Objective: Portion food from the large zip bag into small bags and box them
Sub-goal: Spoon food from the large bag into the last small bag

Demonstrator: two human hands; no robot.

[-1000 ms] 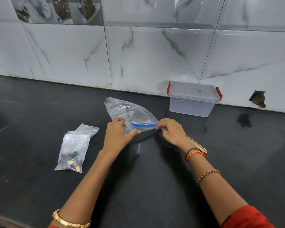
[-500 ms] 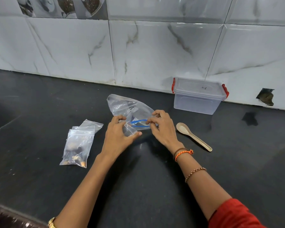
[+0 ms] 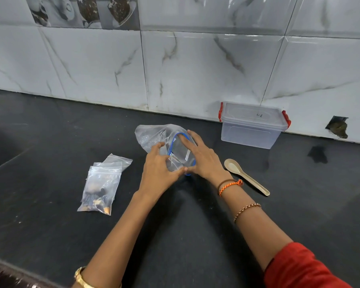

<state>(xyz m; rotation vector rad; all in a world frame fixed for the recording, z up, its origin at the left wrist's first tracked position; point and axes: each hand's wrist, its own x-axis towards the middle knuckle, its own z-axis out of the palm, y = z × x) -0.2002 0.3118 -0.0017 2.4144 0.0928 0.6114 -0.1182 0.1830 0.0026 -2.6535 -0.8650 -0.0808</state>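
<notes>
Black counter [image 3: 50, 142]: both hands [image 3: 158, 173] [image 3: 204, 161] gripping open zip bag [image 3: 152, 136]; lidded box [image 3: 252, 125] behind.

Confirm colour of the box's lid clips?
Red, on both ends of the clear box; head view.

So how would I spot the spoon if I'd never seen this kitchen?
Find the clear plastic box with red clips standing against the tiled wall. On the black counter in front of it, just right of the right hand, lies the spoon. It is the only beige, solid thing there; everything nearby is see-through plastic.
</notes>
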